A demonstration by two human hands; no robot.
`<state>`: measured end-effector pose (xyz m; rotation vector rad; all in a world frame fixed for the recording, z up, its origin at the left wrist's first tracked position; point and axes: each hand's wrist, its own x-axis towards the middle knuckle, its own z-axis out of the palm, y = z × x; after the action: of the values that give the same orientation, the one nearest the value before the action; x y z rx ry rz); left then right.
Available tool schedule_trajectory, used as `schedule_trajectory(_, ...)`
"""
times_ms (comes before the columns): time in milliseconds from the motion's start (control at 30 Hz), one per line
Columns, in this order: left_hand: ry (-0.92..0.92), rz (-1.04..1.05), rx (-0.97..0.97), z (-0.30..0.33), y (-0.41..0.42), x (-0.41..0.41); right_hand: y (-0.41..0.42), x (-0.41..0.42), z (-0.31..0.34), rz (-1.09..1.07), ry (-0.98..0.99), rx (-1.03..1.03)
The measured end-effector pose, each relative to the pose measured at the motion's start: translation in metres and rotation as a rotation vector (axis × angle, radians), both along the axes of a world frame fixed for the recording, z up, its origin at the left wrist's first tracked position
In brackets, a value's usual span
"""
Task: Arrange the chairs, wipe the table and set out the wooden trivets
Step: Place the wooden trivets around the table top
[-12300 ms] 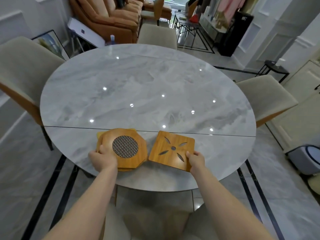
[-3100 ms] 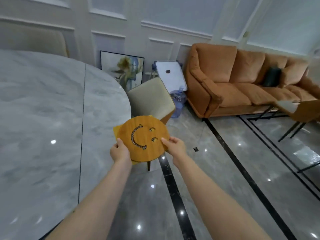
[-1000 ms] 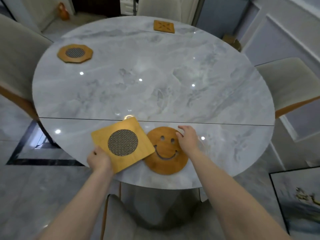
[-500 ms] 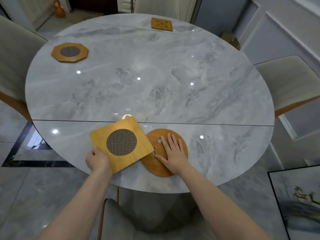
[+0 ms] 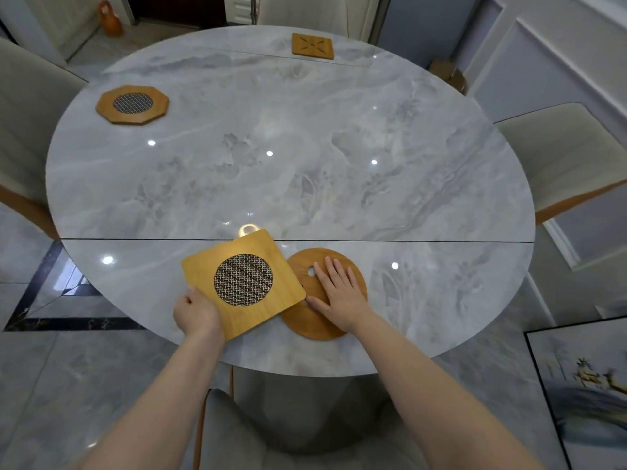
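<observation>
Our right hand (image 5: pixel 339 296) lies flat, fingers straight and together, pressing on the round trivet (image 5: pixel 325 293) near the front edge of the worktop (image 5: pixel 305 147); a second ago only its fingertips touched the trivet's far rim and the smiling face showed whole, and now the palm covers most of it, leaving one eye hole in sight beside the index finger. Our left hand (image 5: pixel 196 313) grips the near left corner of the square trivet (image 5: pixel 244 283) with the round mesh centre, fingers curled under the edge and thumb on top, much as it did half a second ago. That square trivet is turned like a diamond, and its right corner overlaps the left rim of the round one; whether it rests on the stone or is held just above it we cannot tell. Further out, the octagonal trivet (image 5: pixel 133 104) with a mesh centre lies at the far left of the worktop and the small square trivet (image 5: pixel 312 46) with cut slots lies at the far edge, both where they were a second ago. Pale chairs stand around: one at the left (image 5: pixel 30 130), one at the right (image 5: pixel 563 157), one tucked in below us (image 5: pixel 230 435). We see no containers here.
</observation>
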<state>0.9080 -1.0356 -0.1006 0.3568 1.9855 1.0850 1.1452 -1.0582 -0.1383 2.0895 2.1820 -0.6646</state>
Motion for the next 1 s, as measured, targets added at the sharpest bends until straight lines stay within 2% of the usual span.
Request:
schedule_trajectory(100, 0.001, -0.04, 0.019, 0.006, -0.002, 0.007, -0.003, 0.001, 0.014, -0.152, 0.204, 0.053)
schedule_trajectory(200, 0.01, -0.115, 0.033, 0.011, -0.006, 0.02, -0.016, -0.001, 0.036, -0.495, 0.565, 0.099)
schedule_trajectory(367, -0.008, -0.283, 0.067, 0.025, -0.023, 0.071, -0.045, 0.017, 0.06, -0.841, 0.913, 0.077)
schedule_trajectory(433, -0.011, -0.336, 0.078, 0.027, -0.034, 0.096, -0.063, 0.034, 0.063, -0.919, 0.953, 0.089)
schedule_trajectory(633, -0.035, -0.475, 0.139, 0.046, -0.066, 0.183, -0.114, 0.118, 0.083, -0.988, 0.91, 0.164)
schedule_trajectory(867, -0.009, -0.55, 0.162, 0.056, -0.123, 0.339, -0.182, 0.262, 0.094, -1.078, 0.917, 0.265)
schedule_trajectory(1000, -0.067, -0.555, 0.097, 0.052, -0.175, 0.448, -0.236, 0.364, 0.098, -1.152, 0.898, 0.295)
